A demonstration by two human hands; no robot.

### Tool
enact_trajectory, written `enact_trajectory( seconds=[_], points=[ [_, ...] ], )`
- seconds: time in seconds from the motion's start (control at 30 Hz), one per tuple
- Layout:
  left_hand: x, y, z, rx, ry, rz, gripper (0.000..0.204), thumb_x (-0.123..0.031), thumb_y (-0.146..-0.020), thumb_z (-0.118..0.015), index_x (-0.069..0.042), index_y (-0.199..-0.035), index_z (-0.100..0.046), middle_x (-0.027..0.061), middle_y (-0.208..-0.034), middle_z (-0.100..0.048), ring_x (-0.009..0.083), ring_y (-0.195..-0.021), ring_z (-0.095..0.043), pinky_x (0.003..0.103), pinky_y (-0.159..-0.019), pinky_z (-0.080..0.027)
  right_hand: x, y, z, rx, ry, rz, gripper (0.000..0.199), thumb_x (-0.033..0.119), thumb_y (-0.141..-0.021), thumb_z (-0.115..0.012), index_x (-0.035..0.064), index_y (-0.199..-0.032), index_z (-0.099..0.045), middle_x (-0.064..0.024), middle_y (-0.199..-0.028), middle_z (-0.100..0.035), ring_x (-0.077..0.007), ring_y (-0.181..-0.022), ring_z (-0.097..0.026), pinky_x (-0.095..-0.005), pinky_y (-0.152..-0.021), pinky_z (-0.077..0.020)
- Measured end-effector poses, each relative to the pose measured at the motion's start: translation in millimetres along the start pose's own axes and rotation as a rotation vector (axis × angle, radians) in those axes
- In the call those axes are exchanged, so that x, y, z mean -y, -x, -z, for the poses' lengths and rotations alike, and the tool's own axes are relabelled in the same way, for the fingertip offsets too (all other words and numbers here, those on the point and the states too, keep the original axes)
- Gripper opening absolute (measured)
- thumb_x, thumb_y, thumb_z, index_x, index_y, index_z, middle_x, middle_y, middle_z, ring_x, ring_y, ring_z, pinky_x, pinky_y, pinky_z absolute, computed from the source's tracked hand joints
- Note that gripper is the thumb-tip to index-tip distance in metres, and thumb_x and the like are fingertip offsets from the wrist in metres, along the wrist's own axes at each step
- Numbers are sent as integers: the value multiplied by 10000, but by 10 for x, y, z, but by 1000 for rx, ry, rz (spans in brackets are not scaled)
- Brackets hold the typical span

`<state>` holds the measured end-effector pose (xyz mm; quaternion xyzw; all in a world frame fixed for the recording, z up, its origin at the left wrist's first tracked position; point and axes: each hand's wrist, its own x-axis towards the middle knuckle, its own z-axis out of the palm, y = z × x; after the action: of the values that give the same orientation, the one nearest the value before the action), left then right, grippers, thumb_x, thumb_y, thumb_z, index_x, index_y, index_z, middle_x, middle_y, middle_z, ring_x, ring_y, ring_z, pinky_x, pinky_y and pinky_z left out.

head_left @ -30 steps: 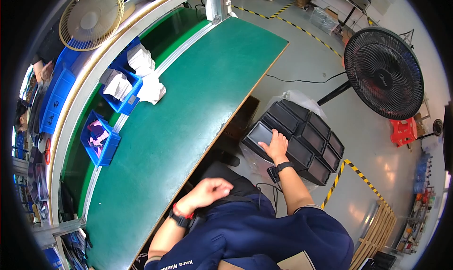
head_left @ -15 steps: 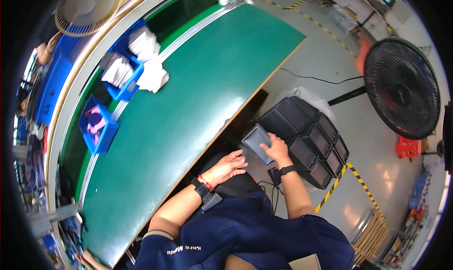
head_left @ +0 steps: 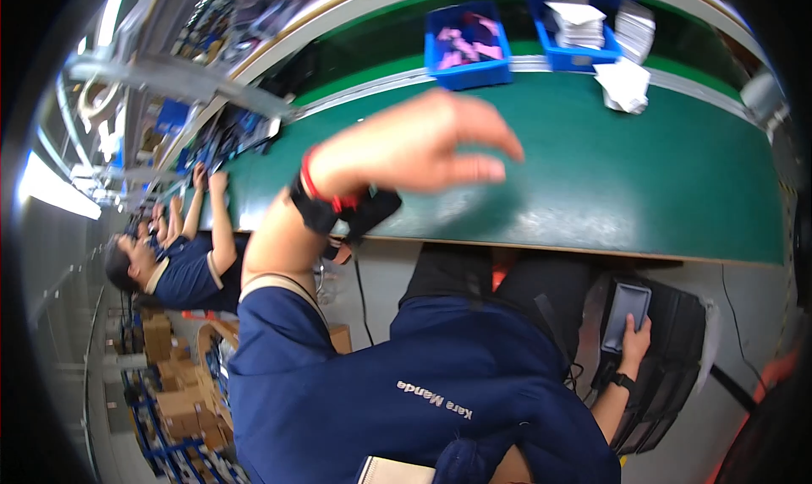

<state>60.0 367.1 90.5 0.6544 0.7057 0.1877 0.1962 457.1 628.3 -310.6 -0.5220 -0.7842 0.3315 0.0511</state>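
Note:
My left hand is raised over the green tabletop, somewhat blurred, its thumb and fingers apart with nothing between them. A red cord and a black band are around that wrist. Low on the right, beside my leg, my right hand grips a black rectangular box by its near edge. The box's open side shows a grey inside that looks bare. Right next to it stands a stack of black boxes, partly wrapped in clear plastic.
Along the table's far side stand a blue bin of pink and dark pieces and another blue bin with white papers or packets. A white packet stack lies beside it. A co-worker sits at the left. A black cable crosses the floor.
My view has swung left along the table. My left hand has risen from my lap to above the tabletop. My right hand still holds the black box beside the stack, its open side now showing.

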Motion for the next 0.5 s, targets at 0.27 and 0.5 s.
enact_trajectory(
  seconds=[0.27,0.5],
  points=[
    [-22,-13,1368,-65,-87,260,204,-153,-890,-585,-35,-1049,-634,40,-957,-651,91,-893,-576,221,-832,-448,39,-65,-18,33,-27,-29,503,291,-836,-631,-23,-1205,-496,-224,-1106,-601,-339,-1039,-577,-368,-894,-429],
    [-152,-738,1919,235,-59,194,240,-197,-882,-609,-16,-1036,-640,26,-939,-664,87,-874,-578,230,-811,-444,48,58,59,11,13,-40,542,305,-822,-642,-37,-1213,-487,-238,-1103,-596,-355,-1051,-570,-372,-900,-428]
  ],
)
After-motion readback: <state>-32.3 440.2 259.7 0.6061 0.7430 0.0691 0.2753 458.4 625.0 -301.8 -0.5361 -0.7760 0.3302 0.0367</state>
